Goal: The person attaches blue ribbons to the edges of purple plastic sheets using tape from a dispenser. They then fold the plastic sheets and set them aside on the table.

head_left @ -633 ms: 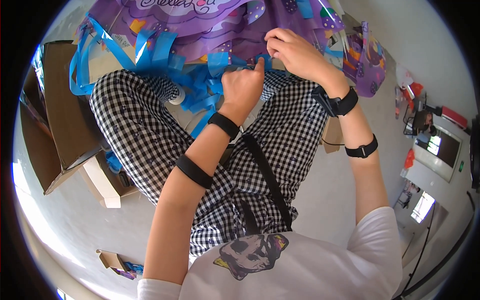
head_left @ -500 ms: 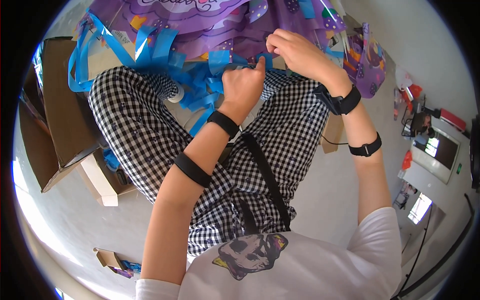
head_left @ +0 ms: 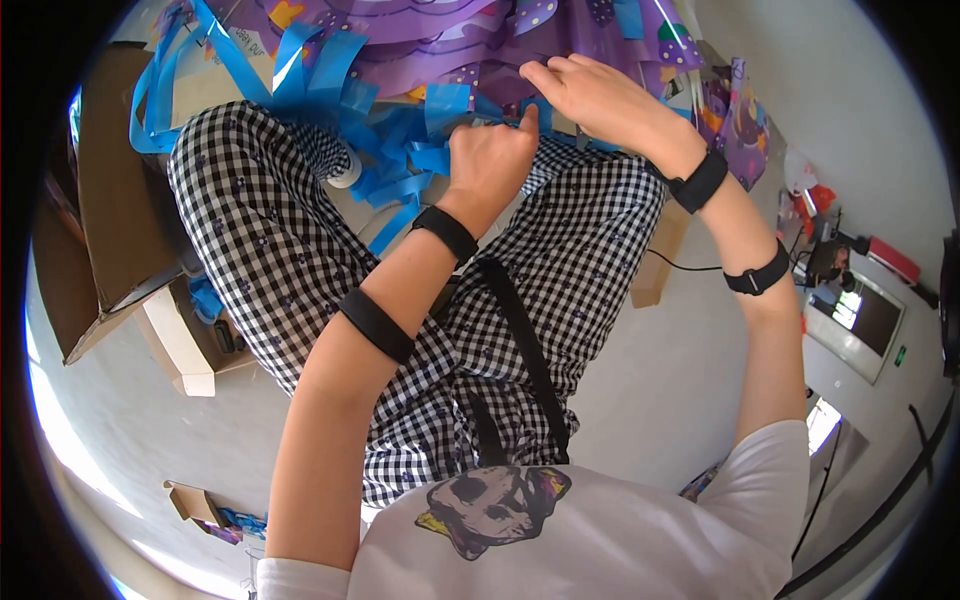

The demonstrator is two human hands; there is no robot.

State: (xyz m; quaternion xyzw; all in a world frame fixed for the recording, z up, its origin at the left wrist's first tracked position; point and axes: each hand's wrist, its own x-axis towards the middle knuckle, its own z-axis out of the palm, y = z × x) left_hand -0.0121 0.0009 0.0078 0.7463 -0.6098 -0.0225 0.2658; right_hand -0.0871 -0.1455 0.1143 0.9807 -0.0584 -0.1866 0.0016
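By the purple sheet's (head_left: 415,58) edge, left hand (head_left: 488,158), narrow gap, right hand (head_left: 615,105)

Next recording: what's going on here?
Someone in checked trousers has the left hand, thumb out, beside blue strips at the near edge of a purple printed sheet. The right hand is close by, fingers bent, near that edge. Whether either hand grips anything is unclear. A cardboard box stands left of the left knee.
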